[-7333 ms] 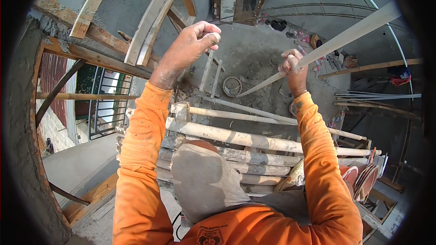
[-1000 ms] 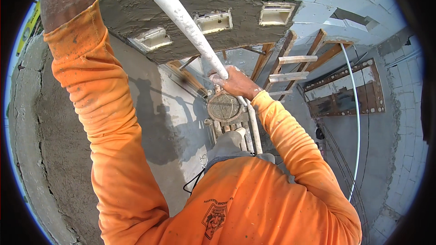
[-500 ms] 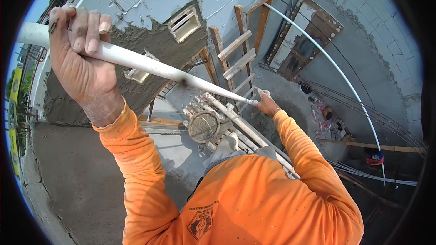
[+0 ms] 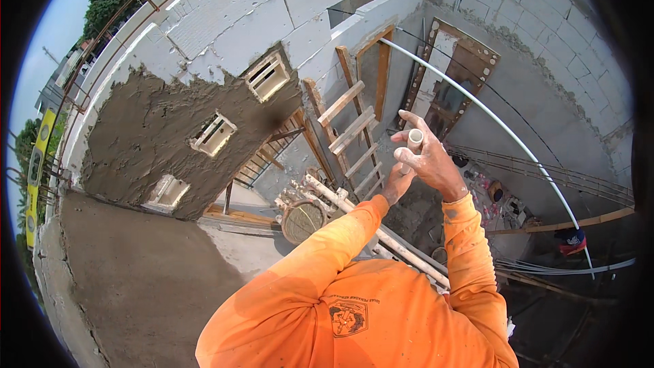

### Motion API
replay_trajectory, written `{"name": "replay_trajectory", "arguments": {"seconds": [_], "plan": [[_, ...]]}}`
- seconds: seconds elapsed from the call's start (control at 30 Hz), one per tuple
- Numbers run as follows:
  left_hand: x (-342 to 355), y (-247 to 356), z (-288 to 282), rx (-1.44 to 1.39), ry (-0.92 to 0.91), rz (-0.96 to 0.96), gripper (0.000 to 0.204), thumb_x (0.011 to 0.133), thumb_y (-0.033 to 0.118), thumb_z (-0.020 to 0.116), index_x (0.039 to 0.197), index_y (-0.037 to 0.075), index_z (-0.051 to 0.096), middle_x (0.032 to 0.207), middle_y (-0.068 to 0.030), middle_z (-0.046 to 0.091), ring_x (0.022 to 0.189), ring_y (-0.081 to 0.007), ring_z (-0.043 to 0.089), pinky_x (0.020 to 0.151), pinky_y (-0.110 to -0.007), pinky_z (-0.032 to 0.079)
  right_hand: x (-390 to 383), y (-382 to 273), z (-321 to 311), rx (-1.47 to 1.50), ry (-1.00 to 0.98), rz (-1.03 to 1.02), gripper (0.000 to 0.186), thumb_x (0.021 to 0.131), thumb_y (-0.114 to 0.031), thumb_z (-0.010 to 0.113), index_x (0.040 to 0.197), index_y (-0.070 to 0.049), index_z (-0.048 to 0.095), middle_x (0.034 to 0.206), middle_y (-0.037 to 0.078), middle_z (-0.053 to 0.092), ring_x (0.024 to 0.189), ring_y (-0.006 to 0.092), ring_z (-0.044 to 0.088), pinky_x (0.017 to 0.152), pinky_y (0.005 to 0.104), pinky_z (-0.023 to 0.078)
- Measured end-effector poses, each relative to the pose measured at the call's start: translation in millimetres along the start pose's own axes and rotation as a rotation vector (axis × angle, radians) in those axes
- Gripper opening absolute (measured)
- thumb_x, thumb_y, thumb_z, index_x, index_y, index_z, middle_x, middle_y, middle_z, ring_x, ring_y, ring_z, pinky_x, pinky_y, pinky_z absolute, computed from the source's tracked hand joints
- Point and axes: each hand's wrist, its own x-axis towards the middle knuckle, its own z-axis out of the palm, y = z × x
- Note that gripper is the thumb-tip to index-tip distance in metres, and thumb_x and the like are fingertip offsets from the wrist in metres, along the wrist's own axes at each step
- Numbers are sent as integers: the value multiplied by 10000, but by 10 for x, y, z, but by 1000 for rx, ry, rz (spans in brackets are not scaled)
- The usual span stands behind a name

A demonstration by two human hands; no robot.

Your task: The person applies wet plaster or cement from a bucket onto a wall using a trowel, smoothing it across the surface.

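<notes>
A white plastic pipe point(image 4: 415, 138) points its hollow end up toward me, so its length is strongly foreshortened. My right hand point(image 4: 434, 161) curls round it near the top, thumb against its side and the first finger stretched out. Lower down, my left hand point(image 4: 395, 184) is closed round the pipe, its fingers partly hidden. Both orange sleeves reach forward, the left one crossing in front of my body. Beneath my left forearm sits a round bucket point(image 4: 287, 230) of grey mortar.
Wet mortar point(image 4: 146, 119) covers part of the white block wall around several vent openings point(image 4: 215, 135). A wooden ladder point(image 4: 349, 121) leans beyond the scaffold poles point(image 4: 409, 249). A bent white conduit point(image 4: 487, 110) arcs on the right. A yellow spirit level point(image 4: 42, 153) stands far left.
My left hand has come down from the upper left to beside my right hand. The pipe, earlier stretched across the view, now points its end at me. My view has shifted slightly.
</notes>
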Motion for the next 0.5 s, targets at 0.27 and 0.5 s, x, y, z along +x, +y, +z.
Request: {"name": "replay_trajectory", "arguments": {"seconds": [0.27,0.5], "plan": [[-784,-763,-532,459,-340,-74,759,898,363,742,1521,72,420,1429,-187,518,1341,-353,524,1100,-464,436,-573,630,315,-254,-319,-143,318,863,-155,758,1162,-49,730,929,135,718,827,306,682,794,374,542],[-1486,-1017,-1289,991,-515,-847,976,838,586,721,1582,73,351,1642,-238,294,1519,-415,312,1204,-516,333,-1046,1959,611,-483,60,211,232,843,-191,811,1014,-56,731,1003,130,638,1014,350,633,871,427,526]]}}
